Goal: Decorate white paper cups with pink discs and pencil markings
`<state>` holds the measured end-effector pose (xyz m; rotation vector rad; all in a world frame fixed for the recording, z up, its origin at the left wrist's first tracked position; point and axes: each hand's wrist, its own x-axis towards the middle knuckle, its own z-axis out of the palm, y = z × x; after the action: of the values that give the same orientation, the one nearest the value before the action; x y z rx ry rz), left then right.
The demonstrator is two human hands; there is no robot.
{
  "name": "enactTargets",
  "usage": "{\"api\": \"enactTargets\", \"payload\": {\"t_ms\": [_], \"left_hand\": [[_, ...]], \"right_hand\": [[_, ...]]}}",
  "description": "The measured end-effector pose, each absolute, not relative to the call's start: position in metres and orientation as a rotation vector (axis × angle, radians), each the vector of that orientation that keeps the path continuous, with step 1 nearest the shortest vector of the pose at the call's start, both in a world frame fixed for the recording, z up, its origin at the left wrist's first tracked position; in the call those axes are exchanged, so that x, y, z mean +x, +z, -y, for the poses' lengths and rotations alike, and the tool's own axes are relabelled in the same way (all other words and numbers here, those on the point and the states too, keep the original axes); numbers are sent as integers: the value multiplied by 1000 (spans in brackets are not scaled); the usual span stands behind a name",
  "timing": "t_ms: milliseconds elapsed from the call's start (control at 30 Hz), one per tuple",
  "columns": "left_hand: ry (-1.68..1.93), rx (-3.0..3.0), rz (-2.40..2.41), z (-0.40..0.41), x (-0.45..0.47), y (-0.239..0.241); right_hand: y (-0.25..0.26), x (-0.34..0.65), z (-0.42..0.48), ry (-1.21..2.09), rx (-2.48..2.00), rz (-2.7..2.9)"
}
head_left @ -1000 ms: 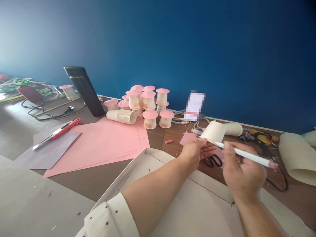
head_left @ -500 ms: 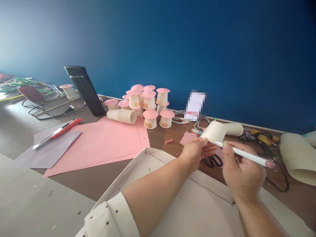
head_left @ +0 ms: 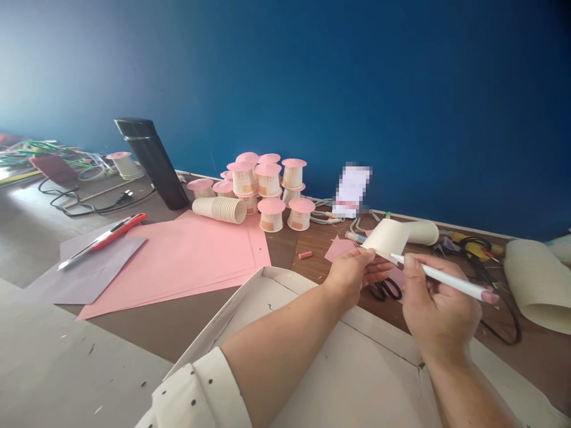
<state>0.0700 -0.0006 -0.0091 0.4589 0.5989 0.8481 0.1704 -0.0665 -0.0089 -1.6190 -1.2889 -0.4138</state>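
With its fingers at the lower rim, my left hand (head_left: 354,273) grips a plain cream paper cup (head_left: 387,238), which is tilted. My right hand (head_left: 441,306) is closed round a white pen (head_left: 450,279) with a pinkish end. The pen's tip meets the cup wall near the rim, or lies very close to it. Behind the held cup, another paper cup (head_left: 422,233) lies on its side. Several paper cups with pink round tops and drawn doors and windows (head_left: 272,215) stand stacked near the wall.
Pink paper sheets (head_left: 191,255) lie left of centre, beside an orange utility knife (head_left: 107,238) on grey paper. A nested row of cups (head_left: 218,210), a black bottle (head_left: 151,163) and cables stand behind. A white cardboard tray (head_left: 357,368) is under my forearms. More cups (head_left: 537,285) lie right.
The pen tip has shifted slightly to the right along the cup. My left hand and the cup stay almost where they were.
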Motion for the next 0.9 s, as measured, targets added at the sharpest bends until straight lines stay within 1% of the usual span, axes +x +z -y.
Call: {"api": "enactTargets", "payload": {"t_ms": [433,667,900], "left_hand": [[858,476,-590,1,70,-9],[865,475,-584,2,69,-9],[861,489,-588,1,70,-11]], "right_hand": [[-9,171,67,-351,-1643,1276],[-9,171,69,-309,-1663,1147],[-10,172,66,-423,-1636,1227]]}}
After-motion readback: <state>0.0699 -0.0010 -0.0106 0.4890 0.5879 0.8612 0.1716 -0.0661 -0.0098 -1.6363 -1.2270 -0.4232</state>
